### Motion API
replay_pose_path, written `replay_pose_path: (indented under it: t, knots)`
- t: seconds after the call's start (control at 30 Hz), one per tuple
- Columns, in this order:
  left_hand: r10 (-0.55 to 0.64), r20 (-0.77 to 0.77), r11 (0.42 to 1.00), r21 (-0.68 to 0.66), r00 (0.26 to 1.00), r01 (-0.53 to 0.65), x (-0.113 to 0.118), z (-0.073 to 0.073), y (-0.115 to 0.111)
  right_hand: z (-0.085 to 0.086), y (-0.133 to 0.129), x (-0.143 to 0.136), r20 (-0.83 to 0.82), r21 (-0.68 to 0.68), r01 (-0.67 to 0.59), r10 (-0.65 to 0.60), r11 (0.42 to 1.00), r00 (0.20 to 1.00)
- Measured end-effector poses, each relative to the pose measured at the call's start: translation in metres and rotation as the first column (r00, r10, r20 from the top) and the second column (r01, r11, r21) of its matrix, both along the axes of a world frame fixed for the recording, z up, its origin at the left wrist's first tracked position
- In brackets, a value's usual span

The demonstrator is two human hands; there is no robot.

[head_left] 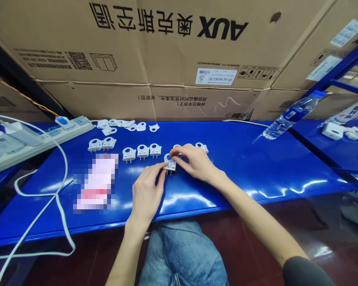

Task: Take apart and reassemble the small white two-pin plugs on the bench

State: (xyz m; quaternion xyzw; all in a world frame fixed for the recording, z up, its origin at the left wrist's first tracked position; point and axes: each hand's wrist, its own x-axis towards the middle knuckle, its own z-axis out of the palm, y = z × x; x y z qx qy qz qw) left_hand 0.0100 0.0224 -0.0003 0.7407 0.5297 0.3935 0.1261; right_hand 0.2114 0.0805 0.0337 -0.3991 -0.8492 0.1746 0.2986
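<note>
A small white two-pin plug with a round hole [170,165] is between my hands, its pins pointing toward me. My left hand [146,188] grips its left side between thumb and fingertips. At the plug's upper right, my right hand [197,161] has thumb and fingertips pinched together by the hole; whether a small part is in them I cannot make out. Similar plugs stand in a row to the left, one being a white plug [143,151]. Other plugs lie partly hidden behind my right hand, with a white plug [202,147] showing past it.
White pieces [128,124] lie along the back of the blue table [241,167]. A power strip [52,137] and white cable [66,174] are at left, near a blurred pink item [98,180]. A water bottle [292,115] stands right; large cartons [167,51] rise behind.
</note>
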Motion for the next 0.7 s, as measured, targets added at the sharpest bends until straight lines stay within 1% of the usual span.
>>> replay_pose_path:
  t: [0.1,0.17,0.27,0.37,0.5,0.7]
  knots:
    - [-0.022,-0.007,0.998,0.056,1.0,0.023,0.0009,0.0013,-0.0002,0.0,-0.0011,-0.0013,-0.1,-0.028,-0.015,0.012,1.0,0.995]
    - [-0.021,-0.009,0.997,0.078,1.0,0.022,0.001,0.0022,-0.0004,0.0009,-0.0017,-0.0021,-0.153,-0.056,0.004,-0.013,0.998,0.988]
    - [-0.021,-0.008,0.997,0.074,1.0,0.022,0.0008,0.003,-0.001,0.0032,-0.0021,-0.0027,-0.214,-0.117,0.032,-0.057,0.993,0.975]
    - [-0.014,-0.001,0.998,0.068,1.0,0.014,0.0007,0.0033,-0.0014,0.0041,-0.0018,-0.0029,-0.264,-0.193,0.009,-0.061,0.981,0.963]
    - [-0.003,0.002,0.997,0.072,1.0,0.003,0.001,0.0031,-0.0014,0.002,-0.0016,-0.0034,-0.277,-0.251,-0.012,-0.06,0.968,0.959]
    - [-0.019,0.003,0.997,0.08,1.0,0.018,0.001,0.0034,-0.0013,0.0014,-0.0026,-0.005,-0.236,-0.203,-0.017,-0.032,0.979,0.971]
